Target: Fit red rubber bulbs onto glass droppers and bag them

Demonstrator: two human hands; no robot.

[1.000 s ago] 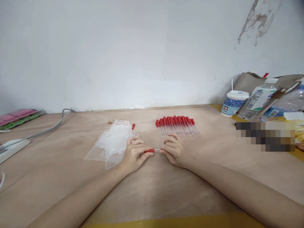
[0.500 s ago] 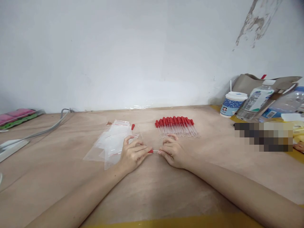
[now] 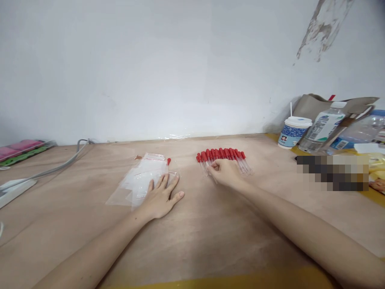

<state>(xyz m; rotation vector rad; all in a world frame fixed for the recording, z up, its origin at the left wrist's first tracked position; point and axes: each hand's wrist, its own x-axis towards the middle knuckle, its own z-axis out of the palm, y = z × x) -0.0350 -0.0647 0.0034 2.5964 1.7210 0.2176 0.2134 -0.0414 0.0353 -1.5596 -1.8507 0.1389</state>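
Note:
My left hand (image 3: 161, 200) lies with fingers spread on a pile of clear zip-lock bags (image 3: 144, 172). Just beyond its fingertips, the red bulb of a single dropper (image 3: 169, 161) shows at the pile's right edge; its tube is hard to make out. My right hand (image 3: 224, 171) pinches the clear tube of a dropper (image 3: 205, 156) at the left part of a row of red-bulbed droppers (image 3: 231, 153). That dropper's bulb points away from me, and its tip shows below the fingers. The hand covers the tubes in the middle of the row.
A paper cup with a straw (image 3: 294, 132), a plastic bottle (image 3: 323, 126) and a grey-brown bag (image 3: 309, 102) stand at the back right. On the left are a grey cable (image 3: 64, 162), a white power strip (image 3: 18, 190) and a pink-and-green pack (image 3: 24, 150).
My left hand has let go of the dropper's red bulb and moved left, spreading onto the bags. My right hand has carried the dropper up to the row, turning its bulb away from me.

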